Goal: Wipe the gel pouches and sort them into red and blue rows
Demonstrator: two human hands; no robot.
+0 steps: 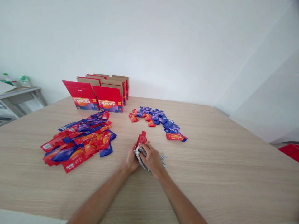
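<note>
Near the middle of the table, my left hand [132, 159] grips a red pouch [141, 137], whose narrow spout end points away from me. A crumpled grey-and-white cloth [163, 160] is bunched in my right hand [151, 158], fingers closed, and pressed against the pouch's lower part. Cloth and fingers hide much of that pouch. To the left lies a heap of red and blue pouches [81, 140]. Beyond my hands, a smaller scattered group of red and blue pouches [155, 116] curves toward the right, ending at a red pouch [175, 137].
Several red and purple cartons [111, 99] stand with raised flaps at the back left, near the white wall [177, 49]. A side table [20, 91] with bottles is at the far left. A red object [289, 151] shows at the right edge. Wood-grain table [221, 174] beneath.
</note>
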